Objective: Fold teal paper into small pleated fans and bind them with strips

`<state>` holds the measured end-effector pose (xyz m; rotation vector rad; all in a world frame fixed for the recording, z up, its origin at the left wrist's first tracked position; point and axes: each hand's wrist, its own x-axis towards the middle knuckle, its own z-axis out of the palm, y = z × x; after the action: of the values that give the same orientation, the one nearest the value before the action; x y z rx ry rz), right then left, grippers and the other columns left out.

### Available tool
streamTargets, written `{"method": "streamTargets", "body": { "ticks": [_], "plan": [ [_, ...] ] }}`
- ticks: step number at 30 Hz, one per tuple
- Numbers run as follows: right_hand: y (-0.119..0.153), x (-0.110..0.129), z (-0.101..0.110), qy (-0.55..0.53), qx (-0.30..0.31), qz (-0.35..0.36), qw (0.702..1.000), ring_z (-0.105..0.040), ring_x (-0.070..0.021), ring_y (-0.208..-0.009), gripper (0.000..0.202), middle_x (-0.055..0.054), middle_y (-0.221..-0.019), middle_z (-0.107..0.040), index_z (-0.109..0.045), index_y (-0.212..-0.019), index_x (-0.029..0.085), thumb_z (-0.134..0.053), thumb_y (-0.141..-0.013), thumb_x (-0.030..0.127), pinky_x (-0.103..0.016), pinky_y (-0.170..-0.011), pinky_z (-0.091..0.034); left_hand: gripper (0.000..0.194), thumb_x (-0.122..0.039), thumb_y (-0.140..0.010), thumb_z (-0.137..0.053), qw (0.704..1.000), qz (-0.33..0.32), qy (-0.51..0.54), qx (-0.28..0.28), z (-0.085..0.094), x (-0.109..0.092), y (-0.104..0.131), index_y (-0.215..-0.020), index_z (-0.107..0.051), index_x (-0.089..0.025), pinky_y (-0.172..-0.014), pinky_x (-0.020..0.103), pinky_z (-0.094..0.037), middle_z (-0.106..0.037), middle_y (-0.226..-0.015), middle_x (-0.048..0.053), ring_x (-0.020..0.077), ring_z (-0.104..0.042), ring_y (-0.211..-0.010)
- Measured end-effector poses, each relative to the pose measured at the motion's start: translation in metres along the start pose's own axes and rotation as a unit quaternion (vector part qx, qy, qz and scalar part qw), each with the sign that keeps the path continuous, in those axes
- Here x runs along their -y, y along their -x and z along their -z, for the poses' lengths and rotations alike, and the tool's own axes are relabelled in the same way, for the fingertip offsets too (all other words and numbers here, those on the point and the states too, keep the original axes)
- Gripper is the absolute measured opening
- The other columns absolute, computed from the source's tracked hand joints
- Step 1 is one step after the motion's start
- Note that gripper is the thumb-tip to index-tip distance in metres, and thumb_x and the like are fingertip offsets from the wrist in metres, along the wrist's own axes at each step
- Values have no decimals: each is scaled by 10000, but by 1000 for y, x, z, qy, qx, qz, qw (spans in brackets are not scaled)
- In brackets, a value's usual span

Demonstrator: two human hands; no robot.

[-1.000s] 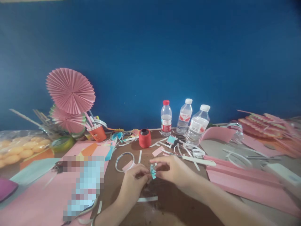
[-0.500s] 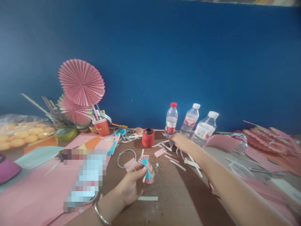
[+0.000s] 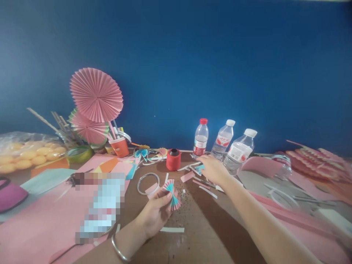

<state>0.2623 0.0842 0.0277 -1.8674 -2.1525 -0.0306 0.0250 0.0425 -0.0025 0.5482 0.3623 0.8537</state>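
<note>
My left hand [image 3: 158, 211] is closed, pinching a pleated pink-and-blue paper fan [image 3: 172, 195] at its narrow waist; both flared ends stick out past the fingers. Further out, my right hand [image 3: 213, 167] reaches low over the table just before the bottles. Its fingers are apart around a small light-blue paper piece [image 3: 200, 168], and part of that piece is covered. White and pink paper strips [image 3: 205, 185] lie beneath and beside this hand. Between the two hands stands a red spool [image 3: 173, 160] with a dark top.
Three plastic bottles [image 3: 200, 141] stand against the blue wall. On the left are pink paper sheets [image 3: 35, 223], an orange cup [image 3: 119, 147] with pens and large pleated pink rosettes [image 3: 96, 95]. A silvery ring [image 3: 139, 179] lies mid-table. Pink paper pieces [image 3: 288, 212] spread at the right.
My right hand has shifted slightly, and more of the blue paper piece shows under its fingers. My left hand still holds the pleated fan, turned a little.
</note>
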Motion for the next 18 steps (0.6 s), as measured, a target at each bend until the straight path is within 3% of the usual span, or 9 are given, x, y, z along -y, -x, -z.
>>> {"method": "streamTargets", "body": {
  "ticks": [3, 7, 14, 16, 18],
  "plan": [
    [-10, -18, -9, 9, 32, 3, 999, -475, -245, -1027, 539, -82, -1107, -587, -569, -1098, 195, -501, -600, -2, -321, -850, -338, 139, -96, -689, -668, 1000, -3, -7, -7, -2, -1, 0, -821, -639, -132, -693, 248, -443, -572, -835, 47, 141, -542, -786],
    [-13, -30, -16, 6, 61, -3, 998, -532, -224, -928, 484, -84, -963, -628, -635, -967, 209, -482, -583, -43, -299, -783, -369, 88, -112, -682, -678, 1000, 2, 10, 0, -3, -1, 0, -754, -634, -134, -652, 230, -431, -548, -751, 26, 136, -539, -753],
    [-9, -35, -3, -38, 39, -6, 999, -524, -228, -962, 258, -93, -1000, -615, -627, -962, 169, -497, -741, 142, -331, -854, -366, 124, -149, -715, -664, 1000, 0, -5, -19, 3, 3, -4, -831, -621, -160, -603, 214, -410, -525, -717, 4, 122, -539, -719],
    [-4, -24, 2, -92, 18, -20, 995, -543, -209, -941, 252, -77, -1042, -606, -600, -997, 181, -474, -780, 199, -320, -826, -396, 140, -150, -729, -652, 1000, -6, -6, -17, 5, 4, -5, -863, -617, -170, -612, 212, -406, -522, -718, -1, 114, -535, -719],
    [2, -6, 6, -288, -7, -61, 956, -575, -209, -874, 228, -61, -977, -632, -597, -971, 186, -514, -764, 230, -327, -775, -426, 120, -145, -735, -649, 1000, -11, -3, -17, 6, 4, -6, -848, -617, -167, -623, 207, -401, -526, -722, -4, 99, -527, -705]
  ]
}}
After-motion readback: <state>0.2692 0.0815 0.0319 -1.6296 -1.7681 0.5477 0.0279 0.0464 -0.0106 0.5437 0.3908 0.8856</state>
